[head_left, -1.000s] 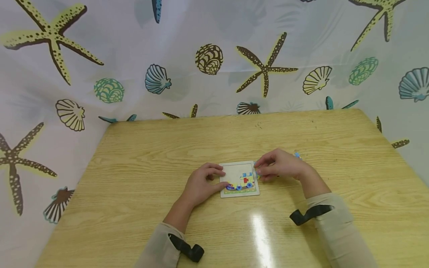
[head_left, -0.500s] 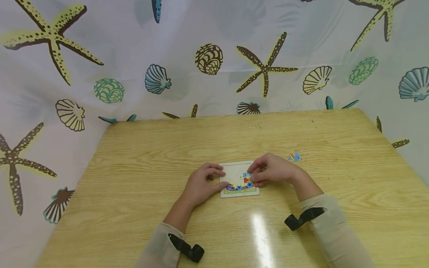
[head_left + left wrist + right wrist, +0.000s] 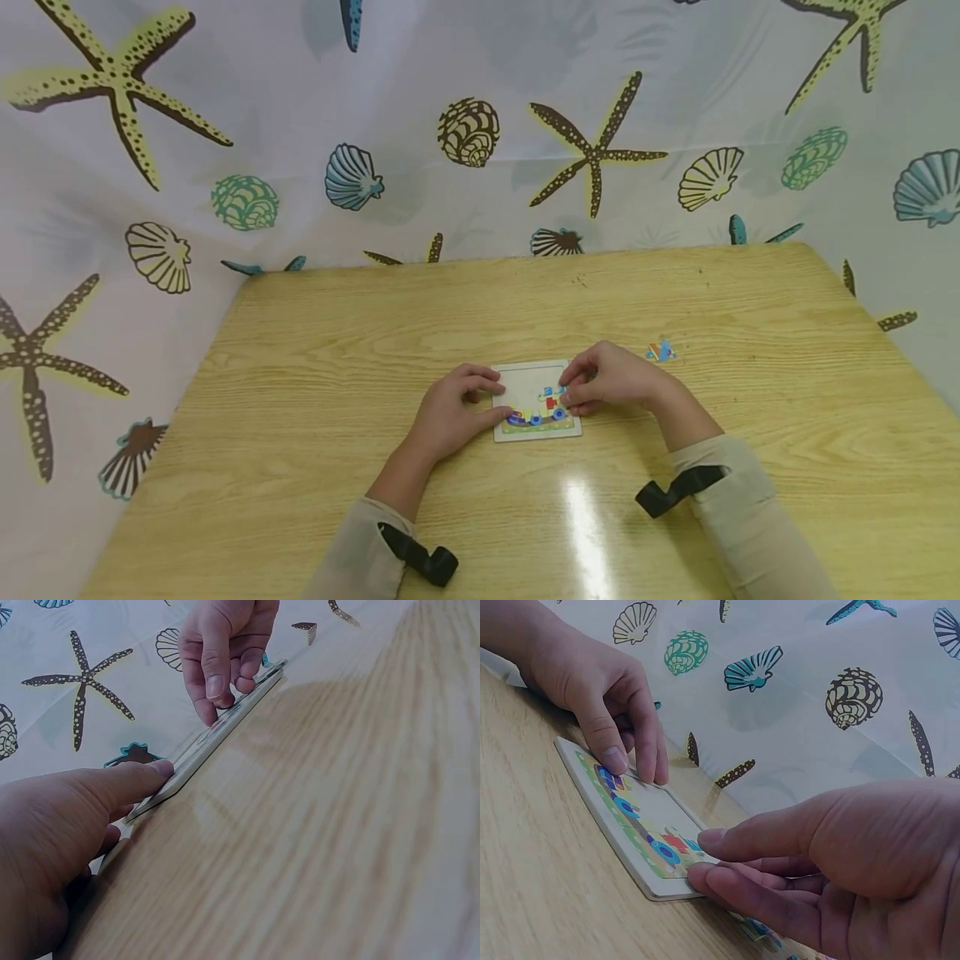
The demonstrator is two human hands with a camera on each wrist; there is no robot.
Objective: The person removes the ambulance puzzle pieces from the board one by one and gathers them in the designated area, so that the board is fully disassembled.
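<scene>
A square, pale-framed jigsaw board (image 3: 525, 377) lies on the table, with a colourful vehicle picture partly filled in along its lower side. My left hand (image 3: 453, 414) rests at its left side, thumb on the picture's lower left and fingertips at the upper left of the frame. My right hand (image 3: 615, 379) is at the board's right edge, its thumb and index finger pinched close over the picture. The small puzzle piece between these fingertips is mostly hidden by them. In the right wrist view, the blue wheels (image 3: 664, 851) of the picture lie just beside the right fingertips.
Loose blue and orange puzzle pieces (image 3: 662, 351) lie on the table beyond my right hand. The wood-grain table (image 3: 360, 333) runs back to a hanging cloth (image 3: 420, 75) printed with starfish and shells. Each sleeve carries a black strap (image 3: 682, 487).
My right hand has moved left from beside the board to over its right edge, uncovering the loose pieces behind it. My left hand stays in place.
</scene>
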